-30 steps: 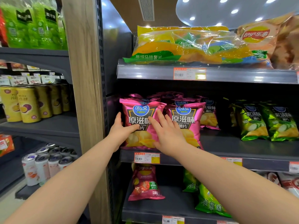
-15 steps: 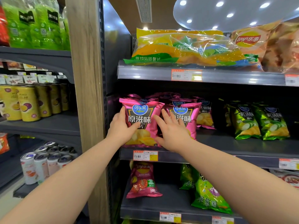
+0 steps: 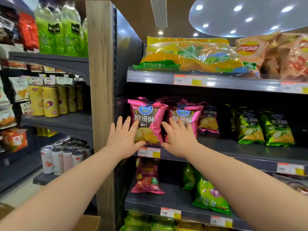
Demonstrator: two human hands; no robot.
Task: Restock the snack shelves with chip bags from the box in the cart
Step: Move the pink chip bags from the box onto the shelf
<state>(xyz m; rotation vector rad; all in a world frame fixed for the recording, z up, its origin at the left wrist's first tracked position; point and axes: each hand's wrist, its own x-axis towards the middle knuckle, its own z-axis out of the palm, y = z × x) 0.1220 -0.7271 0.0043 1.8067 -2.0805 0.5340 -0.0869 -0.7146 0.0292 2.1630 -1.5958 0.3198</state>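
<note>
Two pink chip bags stand upright at the left end of the middle shelf (image 3: 250,150). My left hand (image 3: 124,138) lies flat with spread fingers against the lower left of the front-left pink bag (image 3: 147,120). My right hand (image 3: 179,140) is spread in front of the second pink bag (image 3: 185,116) and covers its lower half. Neither hand grips a bag. A third pink bag (image 3: 209,118) stands further back to the right. A corner of a cardboard box (image 3: 86,222) shows at the bottom left.
Green chip bags (image 3: 265,127) stand at the right of the same shelf, with a gap between them and the pink ones. Large yellow bags (image 3: 191,55) fill the top shelf. A wooden upright (image 3: 101,97) separates this bay from shelves of cans (image 3: 50,100) on the left.
Both hands have opened and drawn back slightly from the pink bags, fingers now spread. The camera has moved closer and tilted a little to the left.
</note>
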